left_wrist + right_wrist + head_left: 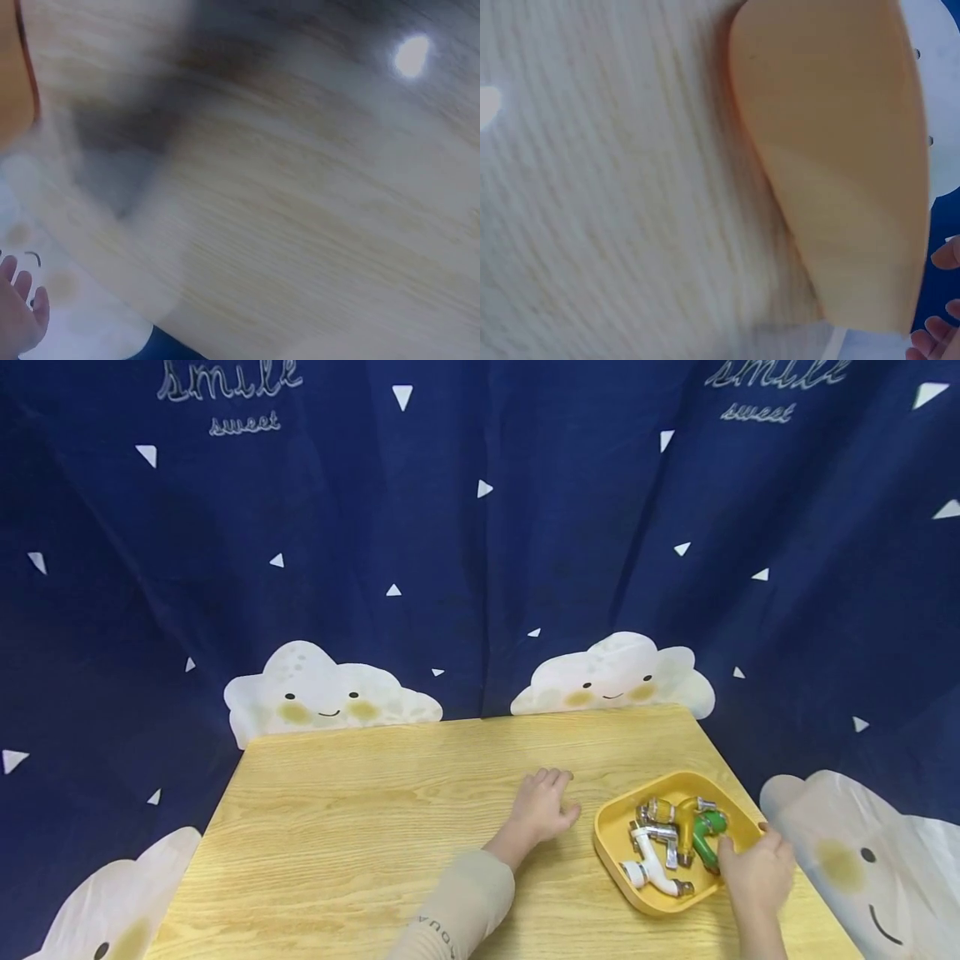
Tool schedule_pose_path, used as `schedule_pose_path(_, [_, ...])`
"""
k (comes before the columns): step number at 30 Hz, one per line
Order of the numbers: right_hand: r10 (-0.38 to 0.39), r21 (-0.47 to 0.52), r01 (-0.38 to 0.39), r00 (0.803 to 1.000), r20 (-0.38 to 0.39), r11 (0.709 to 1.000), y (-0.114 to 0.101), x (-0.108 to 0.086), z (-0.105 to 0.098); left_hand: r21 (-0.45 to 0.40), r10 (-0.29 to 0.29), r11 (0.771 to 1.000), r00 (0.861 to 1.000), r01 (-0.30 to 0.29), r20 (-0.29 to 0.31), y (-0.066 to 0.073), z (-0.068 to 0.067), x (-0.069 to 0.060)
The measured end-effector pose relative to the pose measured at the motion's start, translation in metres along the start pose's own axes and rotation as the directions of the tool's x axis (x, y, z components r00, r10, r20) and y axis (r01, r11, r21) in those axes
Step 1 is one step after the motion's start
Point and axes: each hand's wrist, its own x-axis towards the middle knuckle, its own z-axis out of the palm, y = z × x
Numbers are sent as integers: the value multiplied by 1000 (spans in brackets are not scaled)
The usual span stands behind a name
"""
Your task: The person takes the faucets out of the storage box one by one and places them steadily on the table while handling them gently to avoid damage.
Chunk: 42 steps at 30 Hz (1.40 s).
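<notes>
A yellow tray (628, 891) holds a white tap (651, 860), a yellow-brown tap (686, 827), a green tap (702, 839) and a silver metal piece (662, 833). My left hand (542, 806) is left of the tray, fingers spread, holding nothing; part of that hand (19, 319) shows at the lower left of the left wrist view. At the tray's right side is my right hand (757, 868), thumb and fingers apart near the rim. In the right wrist view its fingers (928, 339) lie beside the tray wall (840, 150); contact is unclear.
The wooden table (360, 827) extends left of the tray. Behind and beside it hangs a dark blue curtain (337, 510) with white triangles and smiling clouds. The tray stands near the table's right edge.
</notes>
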Motion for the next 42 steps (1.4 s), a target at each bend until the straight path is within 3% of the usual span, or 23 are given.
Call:
schedule_pose_path(10, [59, 46, -55, 994, -89, 997, 13, -14, 10, -36, -56, 998, 993, 60, 107, 18, 18, 7])
schedule_pose_path(22, [160, 50, -162, 987, 32, 986, 14, -32, 17, 2, -63, 998, 983, 63, 173, 36, 24, 17])
schedule_pose_path(32, [242, 104, -257, 961, 137, 961, 8, -44, 20, 1, -65, 998, 975, 67, 212, 43, 29, 16])
schedule_pose_path(38, [287, 59, -306, 934, 214, 950, 6, -44, 18, -20, -49, 998, 970, 55, 239, 44, 29, 16])
schedule_pose_path(42, [288, 47, -307, 928, 236, 951, 7, -43, 19, -26, -54, 998, 964, 63, 260, 44, 31, 17])
